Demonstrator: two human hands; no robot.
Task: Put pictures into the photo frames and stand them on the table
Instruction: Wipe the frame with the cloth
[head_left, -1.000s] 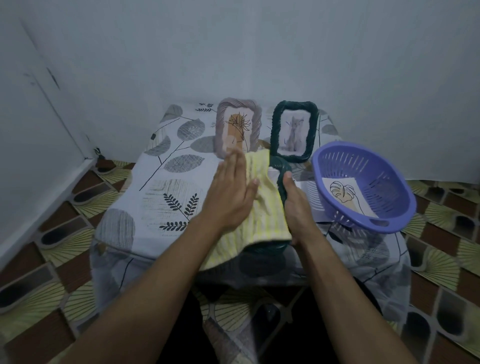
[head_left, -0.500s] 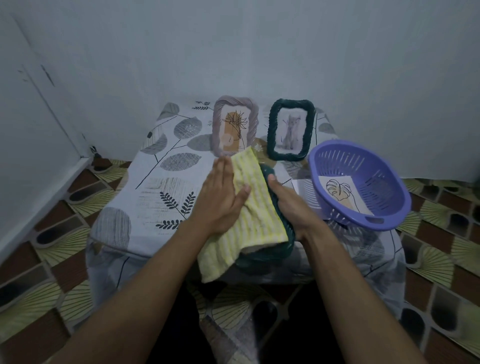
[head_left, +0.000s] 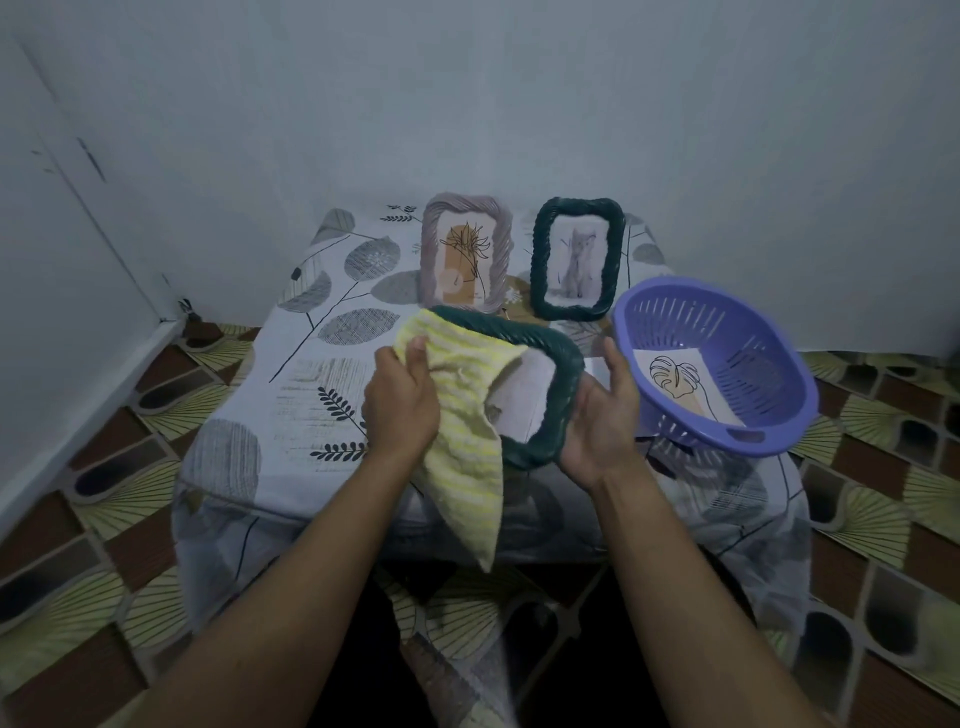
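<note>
Wiping grip: our left hand (head_left: 402, 402) clutches a yellow striped cloth (head_left: 467, 431) over the dark green braided photo frame (head_left: 563, 384); our right hand (head_left: 602, 415) clasps its three-o'clock edge, probably steadying it.

Two frames stand along the far edge of the tabletop (head_left: 311, 405), the mauve frame (head_left: 466, 254) and the dark green frame (head_left: 576, 258), a narrow gap between them. The purple basket (head_left: 670, 322) takes up the right edge. The left side, down to the near-left corner, lies open.

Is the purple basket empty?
No, a leaf picture lies inside the purple basket.
</note>
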